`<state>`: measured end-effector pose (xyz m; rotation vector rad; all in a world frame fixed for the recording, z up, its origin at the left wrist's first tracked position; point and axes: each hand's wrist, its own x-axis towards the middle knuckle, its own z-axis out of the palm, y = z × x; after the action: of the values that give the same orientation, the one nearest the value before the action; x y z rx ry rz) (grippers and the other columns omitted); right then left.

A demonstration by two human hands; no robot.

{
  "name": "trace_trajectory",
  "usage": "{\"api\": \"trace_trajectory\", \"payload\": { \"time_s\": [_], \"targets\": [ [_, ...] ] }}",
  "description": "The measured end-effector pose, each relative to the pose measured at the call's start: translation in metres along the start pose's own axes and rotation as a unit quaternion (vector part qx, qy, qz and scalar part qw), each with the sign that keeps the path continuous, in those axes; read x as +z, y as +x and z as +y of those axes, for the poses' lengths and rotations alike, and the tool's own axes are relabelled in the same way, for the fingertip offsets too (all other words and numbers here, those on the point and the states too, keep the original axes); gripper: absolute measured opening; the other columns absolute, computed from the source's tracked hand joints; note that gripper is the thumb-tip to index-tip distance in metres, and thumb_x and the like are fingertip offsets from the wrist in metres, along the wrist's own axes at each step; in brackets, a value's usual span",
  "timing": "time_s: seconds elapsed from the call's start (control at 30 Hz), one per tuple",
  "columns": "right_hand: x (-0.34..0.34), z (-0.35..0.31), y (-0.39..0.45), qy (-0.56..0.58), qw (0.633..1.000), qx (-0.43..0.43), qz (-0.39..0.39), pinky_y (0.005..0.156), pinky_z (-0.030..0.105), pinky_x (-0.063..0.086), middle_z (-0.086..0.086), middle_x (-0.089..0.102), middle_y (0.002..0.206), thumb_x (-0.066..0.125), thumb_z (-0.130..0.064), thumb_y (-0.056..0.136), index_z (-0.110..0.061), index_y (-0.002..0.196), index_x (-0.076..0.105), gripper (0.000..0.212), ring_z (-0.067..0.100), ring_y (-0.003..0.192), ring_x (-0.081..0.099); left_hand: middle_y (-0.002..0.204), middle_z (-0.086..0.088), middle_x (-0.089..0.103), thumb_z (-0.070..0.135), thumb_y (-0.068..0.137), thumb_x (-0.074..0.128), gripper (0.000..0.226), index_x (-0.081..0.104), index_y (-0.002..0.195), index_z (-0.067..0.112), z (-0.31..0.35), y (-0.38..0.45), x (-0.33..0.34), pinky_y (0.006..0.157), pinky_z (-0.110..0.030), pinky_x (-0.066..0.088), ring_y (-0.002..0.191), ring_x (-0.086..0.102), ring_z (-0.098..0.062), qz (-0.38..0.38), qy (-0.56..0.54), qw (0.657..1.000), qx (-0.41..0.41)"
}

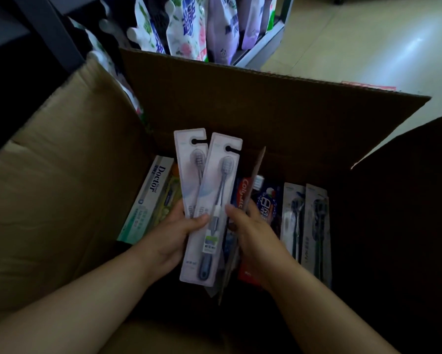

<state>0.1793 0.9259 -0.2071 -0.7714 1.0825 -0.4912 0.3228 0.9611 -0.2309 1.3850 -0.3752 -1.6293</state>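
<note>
L hand point(173, 233) grips toothbrush packs point(214, 190); R hand point(253, 231) pinches rt edge; box wall point(265, 111) near.

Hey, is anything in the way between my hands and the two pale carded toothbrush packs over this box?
Nothing visible. The left hand grips both pale carded toothbrush packs, thumb across the front one, and the right hand pinches the front pack's right edge above the brown cardboard box.

Above the open cardboard box point(265, 103), the left hand point(168, 241) grips two toothbrush packs point(214, 190) fanned upright, and the right hand point(253, 233) pinches their right edge.
</note>
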Motion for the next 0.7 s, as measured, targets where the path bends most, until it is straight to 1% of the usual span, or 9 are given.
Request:
{"api": "trace_trajectory", "payload": {
  "time_s": [0.07, 0.1, 0.17, 0.23, 0.3, 0.37, 0.53, 0.6, 0.7],
  "targets": [
    [-0.0007, -0.0005, -0.0014, 0.021, 1.000, -0.001, -0.016, 0.084, 0.032, 0.056, -0.003, 0.065, 0.119, 0.053, -0.017, 0.096, -0.030, 0.134, 0.046, 0.040, 0.013, 0.098, 0.067, 0.114, -0.011, 0.069, 0.003, 0.090, 0.054, 0.043, 0.053, 0.126, 0.026, -0.0011, -0.0009, 0.0019, 0.089, -0.049, 0.052, 0.104, 0.066, -0.032, -0.009, -0.005, 1.000, -0.007],
    [-0.0022, -0.0013, -0.0035, 0.007, 1.000, -0.007, -0.020, 0.081, 0.027, 0.057, -0.005, 0.066, 0.111, 0.055, -0.014, 0.095, -0.032, 0.126, 0.050, 0.037, 0.010, 0.095, 0.067, 0.115, -0.011, 0.069, 0.003, 0.089, 0.056, 0.045, 0.052, 0.128, 0.025, -0.0019, -0.0007, 0.0015, 0.092, -0.051, 0.050, 0.105, 0.065, -0.033, -0.009, -0.005, 1.000, -0.007],
    [-0.0043, -0.0039, -0.0072, -0.034, 0.998, -0.051, -0.007, 0.071, 0.016, 0.055, -0.015, 0.066, 0.099, 0.064, -0.015, 0.090, -0.038, 0.111, 0.051, 0.034, 0.002, 0.087, 0.066, 0.116, -0.012, 0.068, 0.005, 0.086, 0.060, 0.048, 0.052, 0.130, 0.022, -0.0018, -0.0010, 0.0014, 0.095, -0.054, 0.048, 0.107, 0.064, -0.034, -0.018, -0.003, 1.000, -0.008],
    [-0.0069, -0.0040, -0.0085, -0.099, 0.989, -0.100, 0.035, 0.070, 0.014, 0.054, -0.018, 0.063, 0.098, 0.075, -0.022, 0.081, -0.039, 0.103, 0.050, 0.037, -0.001, 0.087, 0.065, 0.115, -0.012, 0.069, 0.005, 0.082, 0.062, 0.047, 0.056, 0.126, 0.020, -0.0001, -0.0030, 0.0032, 0.094, -0.052, 0.050, 0.106, 0.065, -0.032, -0.037, 0.003, 0.999, -0.006],
    [-0.0078, -0.0042, -0.0099, -0.155, 0.972, -0.140, 0.108, 0.068, 0.013, 0.051, -0.018, 0.059, 0.097, 0.080, -0.029, 0.074, -0.035, 0.102, 0.047, 0.044, 0.001, 0.087, 0.061, 0.117, -0.014, 0.068, 0.002, 0.085, 0.057, 0.043, 0.056, 0.127, 0.015, 0.0005, -0.0044, 0.0032, 0.095, -0.051, 0.049, 0.107, 0.065, -0.032, -0.045, -0.001, 0.999, -0.008],
    [-0.0082, -0.0031, -0.0096, -0.175, 0.959, -0.166, 0.145, 0.064, 0.013, 0.050, -0.016, 0.057, 0.096, 0.080, -0.030, 0.074, -0.031, 0.103, 0.045, 0.045, -0.001, 0.085, 0.058, 0.120, -0.016, 0.066, 0.000, 0.090, 0.052, 0.042, 0.054, 0.131, 0.012, -0.0001, -0.0042, 0.0017, 0.099, -0.053, 0.046, 0.110, 0.063, -0.034, -0.049, -0.006, 0.999, -0.012],
    [-0.0053, 0.0004, -0.0087, -0.146, 0.963, -0.187, 0.130, 0.077, 0.026, 0.057, -0.014, 0.060, 0.100, 0.074, -0.027, 0.082, -0.034, 0.097, 0.045, 0.033, 0.001, 0.091, 0.062, 0.123, -0.017, 0.064, 0.001, 0.090, 0.051, 0.044, 0.053, 0.132, 0.014, 0.0004, -0.0059, 0.0020, 0.098, -0.054, 0.047, 0.112, 0.062, -0.035, -0.073, -0.014, 0.997, -0.008],
    [-0.0068, 0.0008, -0.0082, -0.127, 0.965, -0.194, 0.119, 0.073, 0.021, 0.056, -0.013, 0.061, 0.102, 0.068, -0.025, 0.087, -0.035, 0.098, 0.045, 0.027, 0.001, 0.090, 0.064, 0.120, -0.016, 0.066, 0.003, 0.087, 0.053, 0.044, 0.055, 0.129, 0.016, 0.0011, -0.0063, 0.0029, 0.094, -0.052, 0.050, 0.109, 0.064, -0.034, -0.070, -0.022, 0.997, -0.006],
    [-0.0097, -0.0005, -0.0085, -0.085, 0.976, -0.177, 0.098, 0.065, 0.017, 0.055, -0.012, 0.062, 0.103, 0.058, -0.025, 0.093, -0.037, 0.102, 0.046, 0.019, -0.004, 0.085, 0.065, 0.118, -0.015, 0.067, 0.003, 0.090, 0.051, 0.037, 0.059, 0.123, 0.018, 0.0012, -0.0056, 0.0033, 0.094, -0.052, 0.049, 0.108, 0.064, -0.034, -0.061, -0.031, 0.998, -0.003]
  ]
}}
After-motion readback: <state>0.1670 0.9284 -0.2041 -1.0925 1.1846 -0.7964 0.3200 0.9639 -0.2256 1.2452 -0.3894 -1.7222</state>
